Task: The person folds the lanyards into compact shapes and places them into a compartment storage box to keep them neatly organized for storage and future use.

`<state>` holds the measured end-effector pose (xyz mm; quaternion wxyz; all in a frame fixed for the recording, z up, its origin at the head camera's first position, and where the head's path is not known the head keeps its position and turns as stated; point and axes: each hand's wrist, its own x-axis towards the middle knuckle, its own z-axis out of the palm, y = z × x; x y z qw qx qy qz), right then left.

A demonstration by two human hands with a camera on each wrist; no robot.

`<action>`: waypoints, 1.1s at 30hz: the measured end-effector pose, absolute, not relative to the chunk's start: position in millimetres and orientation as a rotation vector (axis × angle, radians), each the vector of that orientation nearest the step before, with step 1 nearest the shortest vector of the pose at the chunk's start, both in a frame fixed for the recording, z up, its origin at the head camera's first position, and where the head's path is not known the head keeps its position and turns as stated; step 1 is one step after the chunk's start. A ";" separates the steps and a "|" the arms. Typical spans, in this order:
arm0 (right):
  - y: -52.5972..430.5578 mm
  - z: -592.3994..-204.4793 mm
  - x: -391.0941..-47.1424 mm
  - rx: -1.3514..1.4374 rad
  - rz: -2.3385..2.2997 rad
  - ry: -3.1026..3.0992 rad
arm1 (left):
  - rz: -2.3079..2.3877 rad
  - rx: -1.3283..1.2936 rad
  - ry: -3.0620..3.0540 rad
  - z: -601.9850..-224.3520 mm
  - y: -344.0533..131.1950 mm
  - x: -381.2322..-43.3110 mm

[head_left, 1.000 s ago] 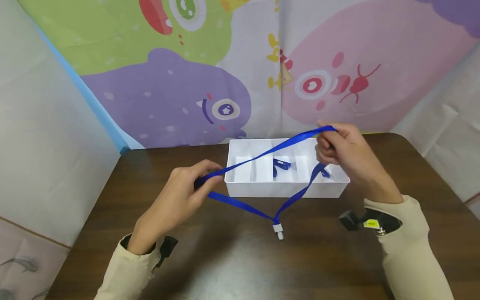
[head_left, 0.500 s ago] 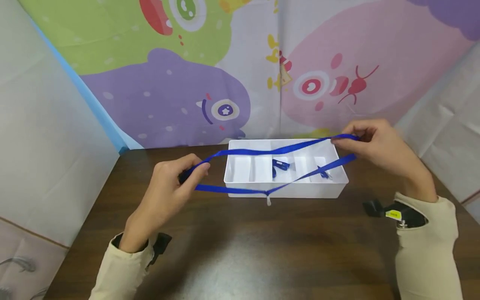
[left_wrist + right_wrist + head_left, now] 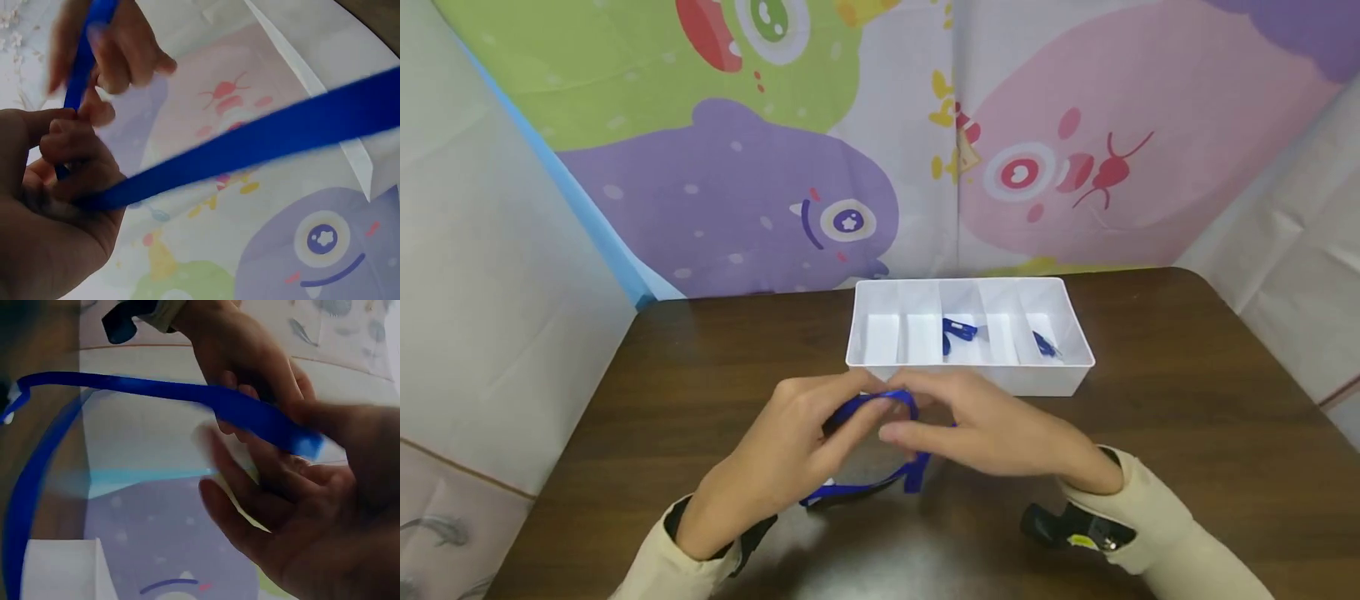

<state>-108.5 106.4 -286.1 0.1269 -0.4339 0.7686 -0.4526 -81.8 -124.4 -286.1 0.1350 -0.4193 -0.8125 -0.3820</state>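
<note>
A blue lanyard (image 3: 913, 480) hangs in loops from both hands, which meet in front of the white box. My left hand (image 3: 797, 442) pinches folded strap between thumb and fingers. In the left wrist view, the lanyard (image 3: 250, 147) runs out of that hand's curled fingers to the right. My right hand (image 3: 981, 429) is beside the left fingertips, strap passing between its thumb and index finger. Blurred in the right wrist view, its other fingers (image 3: 234, 515) are spread loosely. A pale clip (image 3: 9, 403) shows at the lanyard's far end there.
Behind the hands stands a white divided box (image 3: 1037, 382) on the dark wooden table (image 3: 700, 350). A dark blue item (image 3: 961, 330) lies in its middle compartment and another blue item (image 3: 1045, 344) in the rightmost one. A cartoon-printed cloth (image 3: 737, 200) hangs behind.
My right hand has swung left and down from the box's right side to meet the left hand. The left hand moved right and down. The stretched lanyard is now folded into loops.
</note>
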 end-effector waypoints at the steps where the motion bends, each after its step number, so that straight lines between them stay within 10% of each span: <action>1: 107.2 -284.7 -107.0 -1.223 -1.358 2.252 | -1.099 -1.232 -2.371 -285.5 -123.5 -80.7; 33: 293.3 -263.3 -177.9 -0.782 -2.537 2.114 | -0.887 -0.936 -2.562 -278.6 -193.1 -125.4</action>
